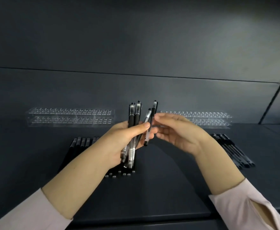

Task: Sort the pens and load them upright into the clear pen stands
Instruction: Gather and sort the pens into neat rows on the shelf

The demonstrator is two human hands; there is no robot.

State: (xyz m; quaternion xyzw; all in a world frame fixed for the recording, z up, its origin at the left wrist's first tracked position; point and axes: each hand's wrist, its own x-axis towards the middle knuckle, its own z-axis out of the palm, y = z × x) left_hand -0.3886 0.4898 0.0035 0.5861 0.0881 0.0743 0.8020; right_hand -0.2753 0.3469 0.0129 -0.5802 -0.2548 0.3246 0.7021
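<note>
L hand (127, 140): thumb and fingers curled round bunch (134, 120) of pens, caps up, lower ends sticking out past heel of palm. Caps counted: 4; more may be hidden. Outer pen (154, 107) leans right, clamped under L thumb. R hand (179, 131): fingers half curled, top fingertip touching outer pen below cap; pinch or mere touch, cannot tell. Stands: 2, L stand (69, 117) and R stand (202, 117), well apart at rear of table (169, 180). Pen rows flat on table: 2, L row (81, 142) partly behind L arm, R row (233, 150).
</note>
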